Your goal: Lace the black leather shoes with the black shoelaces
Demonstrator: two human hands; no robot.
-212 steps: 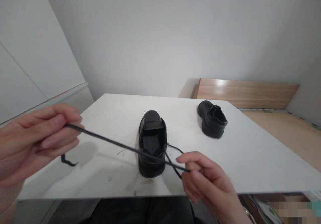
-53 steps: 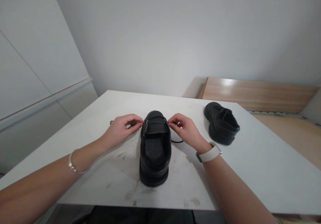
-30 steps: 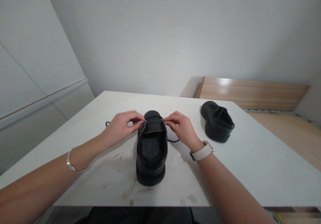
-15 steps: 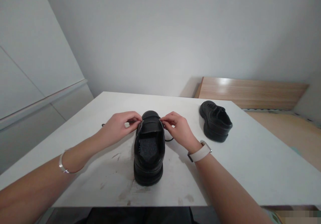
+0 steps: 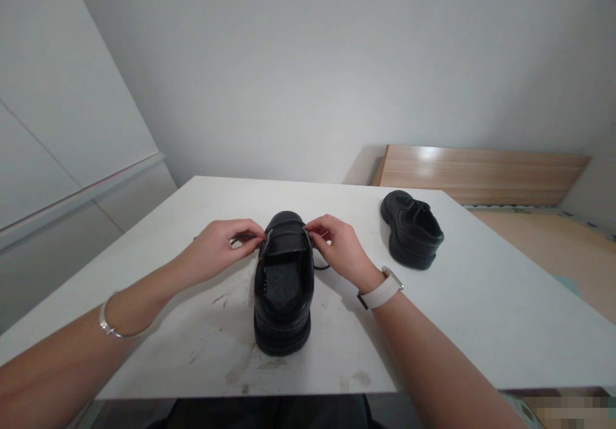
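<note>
A black shoe [image 5: 283, 326] stands upright on the white table, heel toward me and toe pointing away. At the left edge of its lacing flap, my left hand [image 5: 226, 246] pinches a dark lace between thumb and fingertips. My right hand [image 5: 337, 246] has its thumb and fingers closed at the right flap edge; what they grip is too small to make out. A loop of black lace [image 5: 321, 267] hangs by the shoe's right side under that hand. The shoe's front lacing is mostly hidden behind its tongue.
A second black shoe [image 5: 414, 233], laces tied, stands to the right on the white table [image 5: 481, 313]. Behind the table's right end is a wooden headboard [image 5: 481, 176] with a bed surface [image 5: 529, 243]. Brown smudges mark the table around the near shoe.
My left hand has moved slightly left, away from the shoe's edge, and more lace shows at its fingers. My right hand is nearly unchanged. The view has shifted a little.
</note>
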